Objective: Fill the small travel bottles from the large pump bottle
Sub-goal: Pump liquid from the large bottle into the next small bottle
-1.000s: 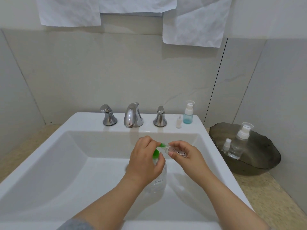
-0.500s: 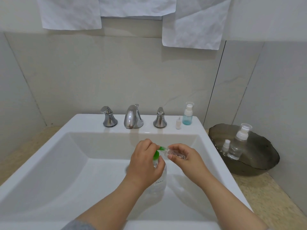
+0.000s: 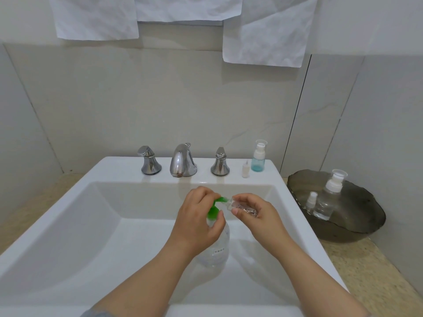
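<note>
A large clear pump bottle with a green pump head stands in the white sink. My left hand grips the pump head from above, fingers curled over it. My right hand pinches a small clear travel bottle, tilted on its side, with its open mouth against the green spout. Its lower part is hidden by my fingers.
On the sink's back ledge stand a chrome faucet, two handles, a tiny white cap piece and a blue-tinted spray bottle. A dark bowl at right holds two clear spray bottles. White towels hang above.
The pump head has risen slightly under my left hand. The small bottle stays at the spout. The camera view has shifted a little.
</note>
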Demonstrator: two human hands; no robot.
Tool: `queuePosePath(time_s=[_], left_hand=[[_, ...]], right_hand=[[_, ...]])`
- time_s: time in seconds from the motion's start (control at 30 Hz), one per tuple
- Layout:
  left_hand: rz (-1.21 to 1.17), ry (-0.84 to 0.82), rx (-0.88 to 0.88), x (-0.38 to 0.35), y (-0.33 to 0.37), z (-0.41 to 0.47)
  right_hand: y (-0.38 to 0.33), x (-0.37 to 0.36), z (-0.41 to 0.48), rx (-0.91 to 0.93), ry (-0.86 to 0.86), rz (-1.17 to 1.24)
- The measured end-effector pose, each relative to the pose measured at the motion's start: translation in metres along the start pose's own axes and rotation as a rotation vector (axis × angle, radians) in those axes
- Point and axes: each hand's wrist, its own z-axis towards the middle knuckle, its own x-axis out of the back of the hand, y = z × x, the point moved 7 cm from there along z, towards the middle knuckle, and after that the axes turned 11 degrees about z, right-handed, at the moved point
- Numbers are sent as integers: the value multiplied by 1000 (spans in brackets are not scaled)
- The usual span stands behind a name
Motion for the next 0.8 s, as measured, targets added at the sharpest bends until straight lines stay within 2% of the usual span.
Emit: queuePosePath(time_s=[0.27, 0.53, 0.8], left_hand=[[-22, -17, 31, 0, -2, 0], [-22, -1, 29, -1, -5, -1], [3, 31, 29, 0, -4, -2]], right_hand=[[2, -1, -1, -37, -12, 10], [7, 6, -1, -87, 12, -83], [3, 9, -2, -46, 20, -133]])
